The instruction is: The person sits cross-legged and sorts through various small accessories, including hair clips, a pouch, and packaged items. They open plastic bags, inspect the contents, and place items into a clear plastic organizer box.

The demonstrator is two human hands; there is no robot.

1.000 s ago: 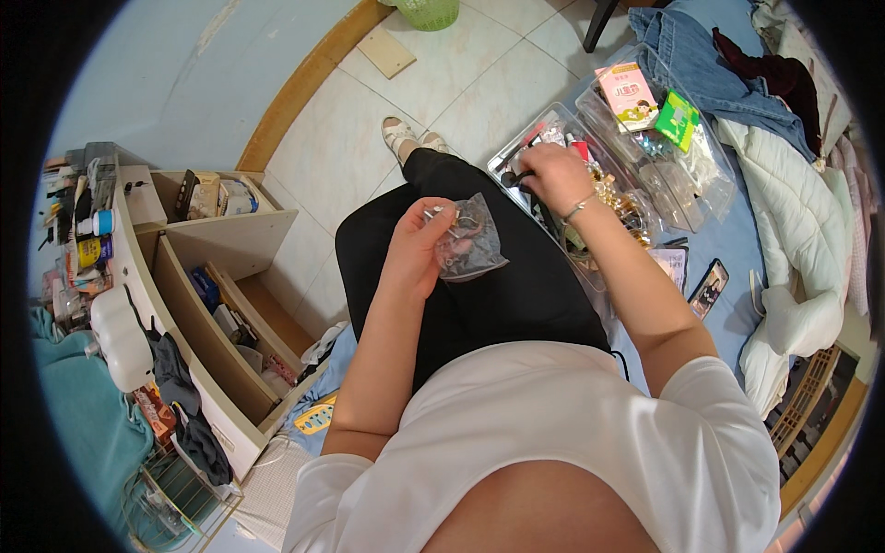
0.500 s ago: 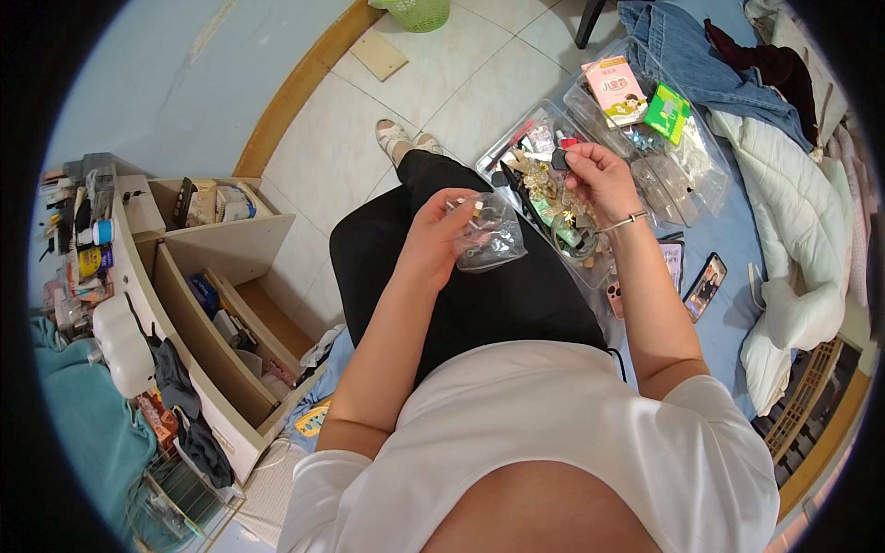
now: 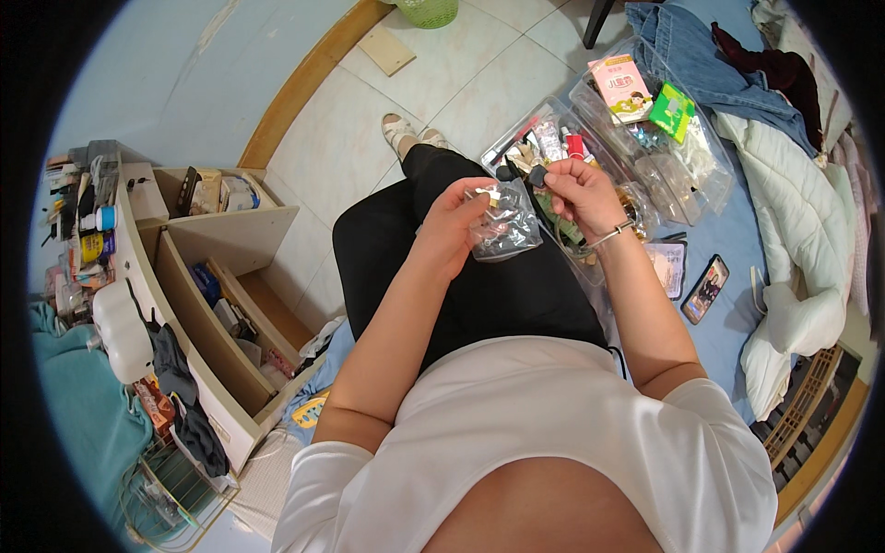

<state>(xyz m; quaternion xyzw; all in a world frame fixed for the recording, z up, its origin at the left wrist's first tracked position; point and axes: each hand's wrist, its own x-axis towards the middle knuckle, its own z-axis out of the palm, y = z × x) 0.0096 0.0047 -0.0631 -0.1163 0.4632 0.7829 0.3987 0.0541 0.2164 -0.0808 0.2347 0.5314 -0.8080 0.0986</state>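
Observation:
A clear plastic bag [image 3: 513,232] hangs over my dark-trousered thigh, with the fingers of my left hand [image 3: 454,229] closed on its upper left side. Something small and yellowish shows at the bag's top, by my thumb. To the right, my right hand [image 3: 586,197] pinches a small dark flat piece [image 3: 537,176] between thumb and fingertips. This piece is close to the bag but apart from it. Below and behind the right hand lies an open clear plastic box [image 3: 496,155] of mixed small items, including a red-and-white tube [image 3: 575,146].
Another clear box [image 3: 715,189] holds a pink carton [image 3: 620,89] and a green packet [image 3: 672,111]. A phone [image 3: 705,288] lies on the blue sheet beside a white quilt [image 3: 784,221]. At left stands a cabinet with an open drawer [image 3: 198,304]. A green basket [image 3: 429,11] is on the tiled floor.
My right hand has moved left and slightly down from over the box, bringing the dark piece nearer the bag. The left hand and bag have shifted slightly right.

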